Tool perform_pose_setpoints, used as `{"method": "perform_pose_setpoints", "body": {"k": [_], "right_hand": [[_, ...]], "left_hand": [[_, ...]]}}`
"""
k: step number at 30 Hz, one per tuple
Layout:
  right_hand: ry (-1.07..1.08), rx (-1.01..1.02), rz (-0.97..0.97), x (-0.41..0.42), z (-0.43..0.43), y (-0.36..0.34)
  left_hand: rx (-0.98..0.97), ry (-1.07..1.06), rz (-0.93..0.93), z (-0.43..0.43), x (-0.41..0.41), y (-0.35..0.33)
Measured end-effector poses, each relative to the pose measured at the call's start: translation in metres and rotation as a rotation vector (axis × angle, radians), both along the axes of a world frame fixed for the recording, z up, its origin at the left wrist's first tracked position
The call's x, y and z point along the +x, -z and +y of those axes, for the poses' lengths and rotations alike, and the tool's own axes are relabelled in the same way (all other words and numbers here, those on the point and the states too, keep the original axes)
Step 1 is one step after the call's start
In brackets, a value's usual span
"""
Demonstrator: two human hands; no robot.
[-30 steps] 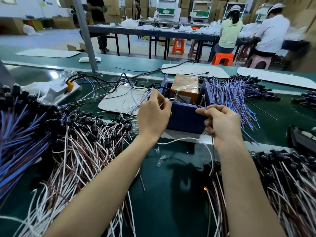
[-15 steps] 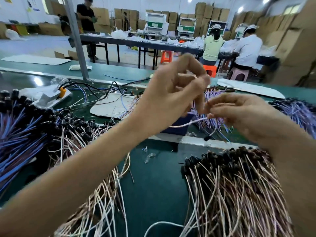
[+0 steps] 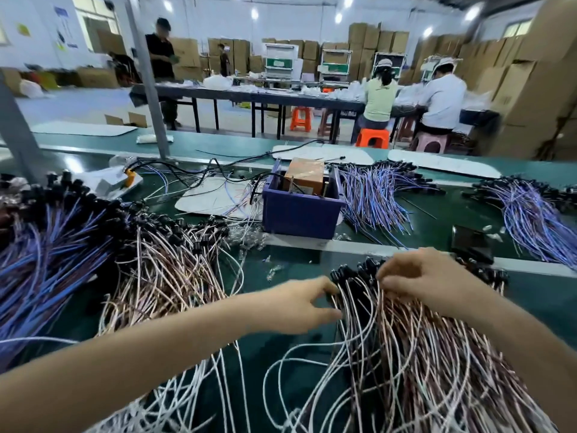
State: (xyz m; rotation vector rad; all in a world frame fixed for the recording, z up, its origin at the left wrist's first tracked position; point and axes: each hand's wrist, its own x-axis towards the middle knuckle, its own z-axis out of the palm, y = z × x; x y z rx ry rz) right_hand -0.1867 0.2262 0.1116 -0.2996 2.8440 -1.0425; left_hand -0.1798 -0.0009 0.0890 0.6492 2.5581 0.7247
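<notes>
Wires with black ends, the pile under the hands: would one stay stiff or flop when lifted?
Probably floppy: the wires lie in loose curves and loops. Likely light, being thin. One may drag neighbours along, since the strands cross and tangle; the black ends look bulkier, so may hang lowest.

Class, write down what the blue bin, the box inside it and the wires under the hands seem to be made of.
Blue bin: likely moulded plastic, with smooth even colour and a faint sheen.
Box: seemingly cardboard, orange-brown; the shiny top suggests tape.
Wires: flexible plastic sleeves, white and brownish, bending in loose curves; cores hidden.
</notes>
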Motion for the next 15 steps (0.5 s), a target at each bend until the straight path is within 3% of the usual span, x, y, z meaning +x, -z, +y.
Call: {"method": "perform_pose_setpoints", "body": {"k": [2, 6, 9, 12, 15], "right_hand": [[0.050, 0.131, 0.139, -0.011, -0.019, 0.014], [0.008, 0.407, 0.238, -0.022, -0.043, 0.041], [-0.031, 0.495, 0.302, -0.016, -0.045, 0.057], [-0.035, 0.506, 0.312, -0.009, -0.043, 0.067], [-0.028, 0.483, 0.330, -0.007, -0.042, 0.069]], "left_hand": [[-0.035, 0.025, 0.029, 0.024, 0.006, 0.016], [-0.068, 0.172, 0.079, 0.047, 0.021, 0.026], [-0.200, 0.220, 0.287, 0.023, 0.012, 0.026], [-0.540, 0.031, 0.623, -0.022, -0.017, 0.025], [-0.801, -0.274, 0.562, -0.068, -0.043, 0.029]]}}
